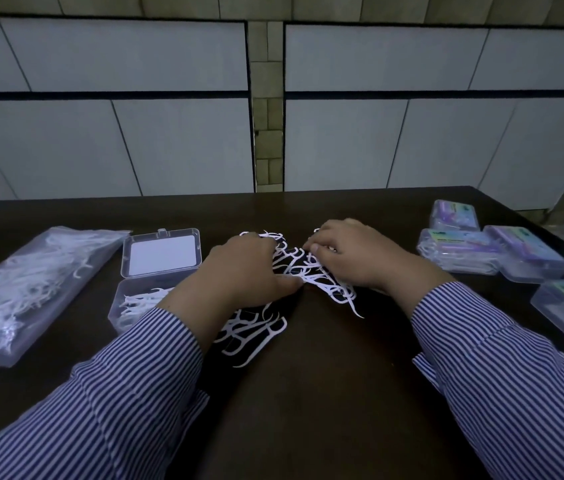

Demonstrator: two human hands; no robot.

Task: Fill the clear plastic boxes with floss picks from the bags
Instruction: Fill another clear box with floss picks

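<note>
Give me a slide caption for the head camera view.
Both hands gather loose floss picks beside an open clear box.

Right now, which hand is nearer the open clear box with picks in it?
Left. The left hand lies just right of the open box, on the loose floss picks; the right hand is farther right, across the pile.

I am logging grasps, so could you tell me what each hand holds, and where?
Both hands gather the loose floss picks: the left hand pinches some at the pile's middle, the right hand at its far edge. Which part of a pick cannot be told.
</note>
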